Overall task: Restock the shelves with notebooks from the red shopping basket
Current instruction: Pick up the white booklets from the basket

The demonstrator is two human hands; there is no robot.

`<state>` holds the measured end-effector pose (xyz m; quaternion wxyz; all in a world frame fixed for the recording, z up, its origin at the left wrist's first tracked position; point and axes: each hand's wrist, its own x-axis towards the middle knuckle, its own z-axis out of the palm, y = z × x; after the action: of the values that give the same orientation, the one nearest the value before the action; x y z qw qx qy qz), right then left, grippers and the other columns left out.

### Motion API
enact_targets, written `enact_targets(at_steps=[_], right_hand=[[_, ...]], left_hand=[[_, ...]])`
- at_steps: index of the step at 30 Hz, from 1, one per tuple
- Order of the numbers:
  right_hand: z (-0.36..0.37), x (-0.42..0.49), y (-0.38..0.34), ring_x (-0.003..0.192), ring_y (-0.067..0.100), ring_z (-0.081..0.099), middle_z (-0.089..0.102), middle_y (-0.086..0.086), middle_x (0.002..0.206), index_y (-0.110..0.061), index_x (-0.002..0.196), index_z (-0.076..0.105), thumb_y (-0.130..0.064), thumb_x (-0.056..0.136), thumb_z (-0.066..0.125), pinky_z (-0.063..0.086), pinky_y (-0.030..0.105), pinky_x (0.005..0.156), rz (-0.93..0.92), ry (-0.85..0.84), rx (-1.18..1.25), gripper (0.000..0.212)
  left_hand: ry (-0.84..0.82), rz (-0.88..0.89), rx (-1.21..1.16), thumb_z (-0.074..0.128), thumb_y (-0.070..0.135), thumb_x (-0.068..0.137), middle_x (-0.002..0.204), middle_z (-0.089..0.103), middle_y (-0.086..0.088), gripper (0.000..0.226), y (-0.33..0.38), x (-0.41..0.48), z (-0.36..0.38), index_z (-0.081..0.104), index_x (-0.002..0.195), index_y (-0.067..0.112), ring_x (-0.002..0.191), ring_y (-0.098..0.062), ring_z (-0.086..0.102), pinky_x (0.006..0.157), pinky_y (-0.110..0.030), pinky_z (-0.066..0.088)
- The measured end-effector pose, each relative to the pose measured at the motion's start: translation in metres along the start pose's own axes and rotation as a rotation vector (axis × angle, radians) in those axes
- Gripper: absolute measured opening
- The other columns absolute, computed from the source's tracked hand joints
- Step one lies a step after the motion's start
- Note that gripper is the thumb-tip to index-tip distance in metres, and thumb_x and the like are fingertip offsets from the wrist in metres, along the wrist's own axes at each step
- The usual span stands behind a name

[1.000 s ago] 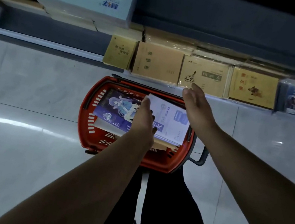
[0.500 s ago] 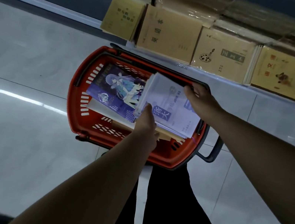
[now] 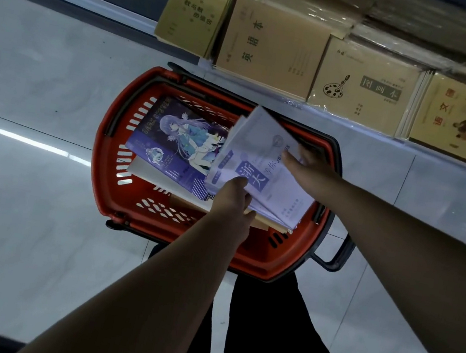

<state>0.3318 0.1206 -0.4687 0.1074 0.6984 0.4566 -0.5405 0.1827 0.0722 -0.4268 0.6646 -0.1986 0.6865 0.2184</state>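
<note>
Red basket (image 3: 114, 138) on tiled floor (image 3: 15, 232)

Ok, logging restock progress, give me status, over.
Left hand and right hand both gripping white notebook stack over red basket. Purple notebook in basket. Nothing blocking.

Red basket (image 3: 106, 186): moulded plastic, slotted walls, slight sheen; handle (image 3: 335, 255) of dark plastic. White notebooks (image 3: 259, 174): thin paper covers, matt. Purple illustrated notebook (image 3: 168, 147): glossy printed cover. Shelf notebooks (image 3: 272, 47): matt kraft paper, some wrapped in shiny clear film. Floor (image 3: 20, 202): smooth polished tile, reflective.
</note>
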Motion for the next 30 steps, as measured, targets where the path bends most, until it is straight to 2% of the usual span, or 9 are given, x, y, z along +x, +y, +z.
enact_targets(at_steps=[2, 5, 10, 13, 18, 21, 25, 27, 30], right_hand=[[0.002, 0.003, 0.001, 0.145, 0.023, 0.025, 0.019, 0.003, 0.161, -0.022, 0.156, 0.017, -0.064, 0.095, 0.035, 0.026, 0.036, 0.113, -0.021, 0.009, -0.018, 0.076], [0.003, 0.005, 0.004, 0.146, 0.023, 0.022, 0.014, 0.002, 0.162, -0.023, 0.156, 0.016, -0.066, 0.093, 0.035, 0.025, 0.04, 0.117, -0.025, 0.011, -0.039, 0.078], [0.002, 0.003, 0.009, 0.142, 0.028, 0.03, 0.019, 0.006, 0.16, -0.025, 0.155, 0.016, -0.062, 0.094, 0.041, 0.033, 0.04, 0.111, -0.097, 0.011, -0.135, 0.075], [0.003, 0.0, 0.011, 0.129, 0.028, 0.045, 0.034, 0.006, 0.15, -0.034, 0.152, 0.021, -0.066, 0.089, 0.043, 0.044, 0.044, 0.103, -0.174, -0.001, -0.14, 0.074], [0.006, -0.004, 0.01, 0.135, 0.025, 0.039, 0.028, 0.005, 0.154, -0.028, 0.154, 0.015, -0.054, 0.095, 0.048, 0.04, 0.037, 0.102, -0.163, 0.023, -0.041, 0.073], [0.006, -0.009, 0.01, 0.136, 0.025, 0.039, 0.026, 0.005, 0.156, -0.025, 0.156, 0.009, -0.052, 0.096, 0.046, 0.044, 0.039, 0.099, -0.132, 0.072, -0.002, 0.075], [0.006, -0.024, 0.008, 0.113, 0.02, 0.055, 0.05, 0.002, 0.134, -0.027, 0.15, 0.025, -0.048, 0.098, 0.044, 0.049, 0.034, 0.077, -0.111, 0.134, 0.105, 0.059], [0.006, -0.034, 0.005, 0.1, 0.017, 0.057, 0.056, 0.0, 0.118, -0.025, 0.142, 0.038, -0.04, 0.101, 0.041, 0.045, 0.028, 0.067, -0.108, 0.178, 0.159, 0.043], [0.002, -0.051, -0.002, 0.083, 0.005, 0.053, 0.054, -0.002, 0.107, -0.021, 0.137, 0.045, -0.027, 0.105, 0.037, 0.037, 0.022, 0.059, -0.116, 0.228, 0.237, 0.034]], left_hand=[[0.009, 0.036, 0.074, 0.052, 0.019, 0.098, 0.14, 0.051, -0.009, 0.039, 0.002, 0.007, 0.005, 0.051, 0.136, 0.009, 0.128, -0.022, 0.048, 0.104, -0.039, 0.04], [0.034, 0.06, 0.196, 0.055, 0.015, 0.097, 0.129, 0.056, -0.009, 0.037, 0.003, 0.012, 0.003, 0.053, 0.133, 0.009, 0.113, -0.021, 0.051, 0.096, -0.037, 0.043], [-0.108, 0.087, 0.3, 0.05, 0.013, 0.099, 0.135, 0.054, -0.007, 0.036, 0.001, 0.015, 0.002, 0.049, 0.135, 0.014, 0.128, -0.021, 0.051, 0.09, -0.033, 0.046], [-0.196, 0.143, 0.268, 0.053, 0.015, 0.099, 0.14, 0.052, -0.011, 0.039, -0.002, 0.011, 0.012, 0.047, 0.138, 0.014, 0.131, -0.028, 0.05, 0.093, -0.038, 0.046], [-0.19, 0.169, 0.181, 0.055, 0.014, 0.098, 0.129, 0.061, -0.008, 0.033, -0.002, 0.008, 0.011, 0.051, 0.131, 0.017, 0.115, -0.024, 0.059, 0.074, -0.03, 0.052], [-0.216, 0.214, 0.232, 0.053, 0.01, 0.098, 0.111, 0.065, -0.002, 0.026, 0.004, 0.006, -0.001, 0.054, 0.123, 0.019, 0.102, -0.022, 0.061, 0.068, -0.028, 0.05], [-0.286, 0.235, 0.346, 0.055, 0.016, 0.099, 0.118, 0.065, -0.007, 0.018, 0.015, -0.004, -0.016, 0.057, 0.117, 0.018, 0.113, -0.028, 0.061, 0.078, -0.034, 0.052], [-0.317, 0.275, 0.374, 0.056, 0.018, 0.098, 0.121, 0.065, -0.008, 0.011, 0.021, -0.009, -0.02, 0.06, 0.107, 0.022, 0.111, -0.028, 0.062, 0.082, -0.037, 0.053], [-0.331, 0.355, 0.384, 0.057, 0.019, 0.097, 0.115, 0.068, -0.009, 0.007, 0.031, -0.019, -0.026, 0.062, 0.102, 0.019, 0.104, -0.026, 0.065, 0.074, -0.034, 0.054]])
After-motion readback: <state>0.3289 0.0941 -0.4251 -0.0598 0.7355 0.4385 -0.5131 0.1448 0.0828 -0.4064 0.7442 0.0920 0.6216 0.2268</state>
